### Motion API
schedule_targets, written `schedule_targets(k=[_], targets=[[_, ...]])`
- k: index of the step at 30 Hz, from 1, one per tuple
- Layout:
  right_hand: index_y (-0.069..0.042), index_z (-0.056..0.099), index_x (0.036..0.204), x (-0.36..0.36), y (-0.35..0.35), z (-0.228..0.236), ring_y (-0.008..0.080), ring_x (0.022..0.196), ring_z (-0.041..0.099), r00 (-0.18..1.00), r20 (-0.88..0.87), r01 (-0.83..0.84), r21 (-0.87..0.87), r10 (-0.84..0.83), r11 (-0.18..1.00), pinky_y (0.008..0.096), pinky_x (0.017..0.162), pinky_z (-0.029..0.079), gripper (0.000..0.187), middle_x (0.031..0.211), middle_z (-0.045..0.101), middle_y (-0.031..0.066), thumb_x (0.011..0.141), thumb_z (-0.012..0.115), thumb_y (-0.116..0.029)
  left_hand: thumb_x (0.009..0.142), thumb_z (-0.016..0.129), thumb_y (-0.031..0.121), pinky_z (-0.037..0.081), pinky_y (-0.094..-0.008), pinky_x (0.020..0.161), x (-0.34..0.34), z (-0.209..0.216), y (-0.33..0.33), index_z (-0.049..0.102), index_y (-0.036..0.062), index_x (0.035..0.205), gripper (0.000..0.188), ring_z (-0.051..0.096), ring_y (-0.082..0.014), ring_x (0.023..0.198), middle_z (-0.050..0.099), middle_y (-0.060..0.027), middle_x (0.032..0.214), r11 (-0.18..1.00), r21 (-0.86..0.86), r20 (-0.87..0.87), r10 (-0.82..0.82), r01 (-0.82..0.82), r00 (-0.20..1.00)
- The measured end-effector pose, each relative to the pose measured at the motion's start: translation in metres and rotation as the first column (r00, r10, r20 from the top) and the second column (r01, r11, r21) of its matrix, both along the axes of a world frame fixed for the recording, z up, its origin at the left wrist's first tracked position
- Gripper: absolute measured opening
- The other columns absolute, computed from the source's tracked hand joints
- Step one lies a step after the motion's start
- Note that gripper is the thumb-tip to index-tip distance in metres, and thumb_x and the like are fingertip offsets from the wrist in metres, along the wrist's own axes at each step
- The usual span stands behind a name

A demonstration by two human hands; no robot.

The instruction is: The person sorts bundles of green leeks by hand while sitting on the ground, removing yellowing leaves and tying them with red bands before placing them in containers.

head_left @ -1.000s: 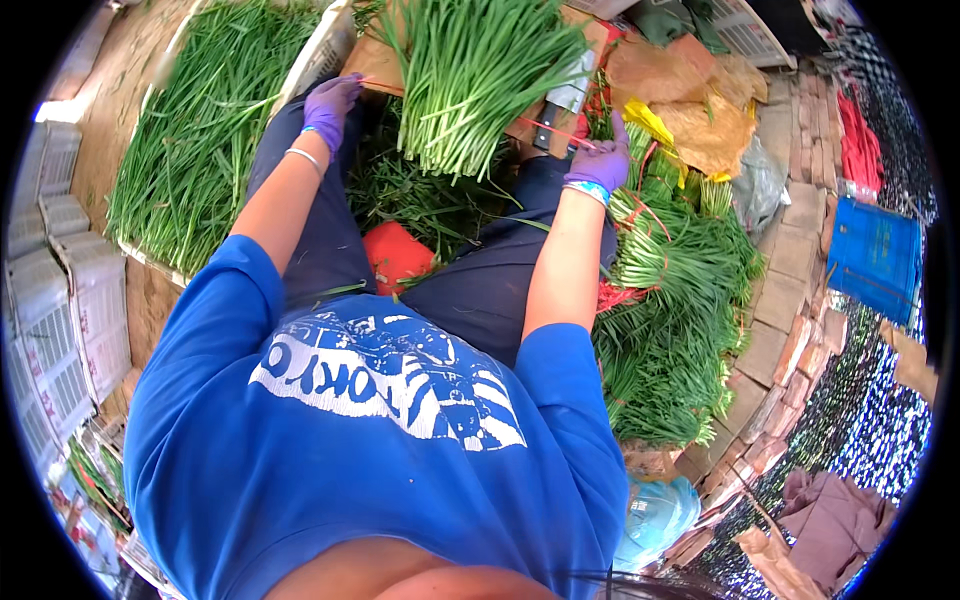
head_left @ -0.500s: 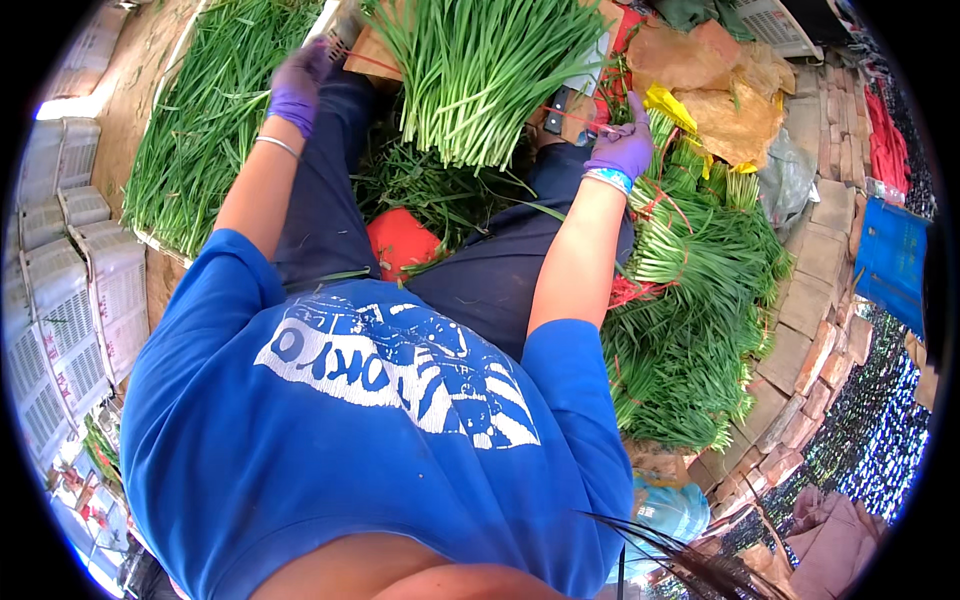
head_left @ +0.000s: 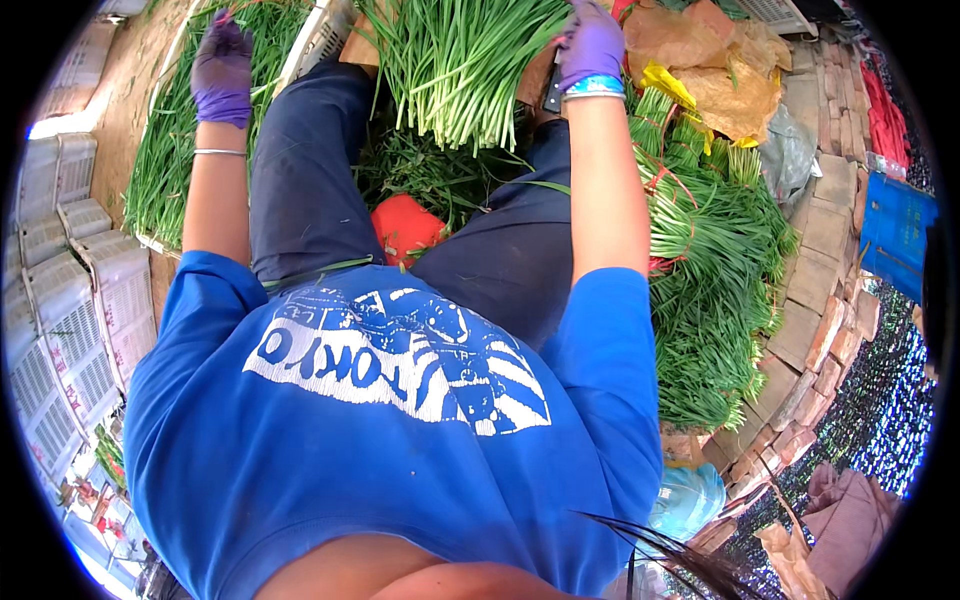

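The biggest mass of greens is the tied bundles [head_left: 715,270] heaped on the ground to the person's right, held by red bands; by their number, a good share of the bunching looks done. Next in size is the loose stock [head_left: 165,150] lying in a long bed to the left, still unbound, so plenty seems left to work through. Between the knees sits the bunch [head_left: 465,60] in hand, cut ends fanned toward the person, resting on a brown board or box edge; no band shows round it, so I judge it not yet tied. Under it lie dark trimmings [head_left: 430,175] and a red stool [head_left: 405,225].

The left hand [head_left: 222,70], in a purple glove, reaches out over the loose stock with fingers curled down into the leaves; whether it has gripped any stalks I cannot tell. The right hand [head_left: 592,45], also gloved, rests at the right edge of the bunch with fingers bent, and a dark, narrow thing [head_left: 553,92] shows just below it, perhaps a knife; whether the hand holds it is unclear.
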State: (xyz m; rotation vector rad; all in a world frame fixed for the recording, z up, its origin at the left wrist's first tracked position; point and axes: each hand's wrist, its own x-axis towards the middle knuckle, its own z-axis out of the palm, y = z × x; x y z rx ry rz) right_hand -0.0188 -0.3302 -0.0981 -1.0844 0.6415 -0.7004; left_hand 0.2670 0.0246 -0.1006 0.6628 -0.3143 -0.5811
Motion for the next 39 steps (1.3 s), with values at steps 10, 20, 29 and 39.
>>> schedule_targets(k=[10,20,29,39], targets=[[-0.009,0.059,0.076,0.03,0.012,0.017,0.0092,0.038,0.039,0.993,-0.112,0.008,-0.167,-0.027,0.986,0.0218,0.037,0.03,0.018,0.049,0.043,-0.0021,0.086,0.049,-0.02,0.083,0.051,0.006,0.046,-0.0336,0.079,-0.04,0.008,-0.06,0.056,-0.0033,0.106,0.025,0.055,-0.0158,0.075,0.06,-0.0061,0.085,0.958,0.167,0.159,0.209,-0.235,0.965],[-0.003,0.066,0.089,-0.029,0.027,-0.032,0.0058,0.036,0.031,0.97,0.015,0.24,0.086,-0.242,0.967,0.0184,0.035,0.028,0.026,0.046,0.035,-0.0041,0.085,0.044,-0.015,0.083,0.052,0.011,0.046,-0.0261,0.067,-0.061,0.067,-0.104,0.057,-0.0013,0.101,0.022,0.058,-0.0154,0.073,0.061,-0.007,0.083,0.997,-0.014,0.373,0.071,-0.071,0.925],[-0.003,0.062,0.1,-0.056,0.04,-0.053,0.006,0.038,0.026,0.936,-0.095,0.353,0.297,-0.34,0.887,0.0194,0.036,0.027,0.026,0.049,0.031,-0.0054,0.086,0.043,-0.015,0.081,0.062,0.02,0.042,-0.0279,0.084,-0.228,0.19,-0.221,0.02,0.001,0.135,0.072,0.05,-0.0151,0.101,0.049,-0.0101,0.117,0.788,0.212,0.519,-0.592,0.579,0.616],[-0.01,0.065,0.083,-0.075,0.011,-0.067,0.0146,0.049,0.043,0.914,-0.227,0.383,0.218,-0.335,0.898,0.0274,0.052,0.039,0.016,0.071,0.052,0.0039,0.077,0.056,-0.021,0.064,0.064,0.058,0.031,-0.0359,0.098,-0.094,-0.119,-0.121,0.02,-0.008,0.132,0.105,0.036,-0.0312,0.121,0.035,-0.0265,0.13,0.33,0.904,0.352,-0.211,-0.272,0.912]])
